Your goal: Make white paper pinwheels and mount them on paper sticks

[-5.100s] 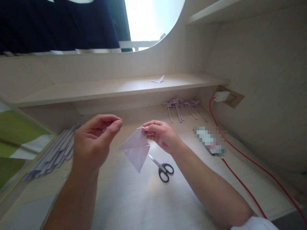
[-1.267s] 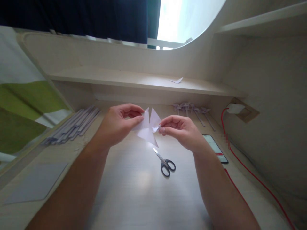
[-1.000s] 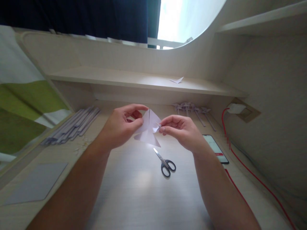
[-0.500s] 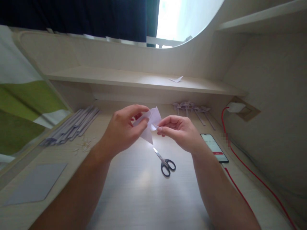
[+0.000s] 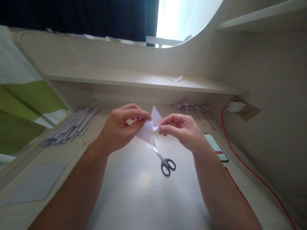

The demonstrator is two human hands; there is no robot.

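Midair, both hands, left (image 5: pixel 120 129) and right (image 5: pixel 182 129), pinch folded paper (image 5: pixel 150 127) above bare desk (image 5: pixel 144 191), scissors (image 5: pixel 165 161) near.

Bright backlight from window (image 5: pixel 182 19) (blown out), soft desk (image 5: pixel 144 191) glare, edges warped

A home study nook, seen from a pale wooden desk (image 5: pixel 144 191) built into the wall, with a long shelf (image 5: pixel 120 80) above it and a curved opening letting in daylight past a dark curtain (image 5: pixel 83 16). Household odds and ends lie about: black-handled scissors (image 5: pixel 165 161), a phone (image 5: pixel 216 147) beside a red charging cable (image 5: pixel 251 174) running from a wall socket (image 5: pixel 242 108), and a row of paper strips (image 5: pixel 72 126). Green and white bedding (image 5: pixel 24 111) shows at the left.
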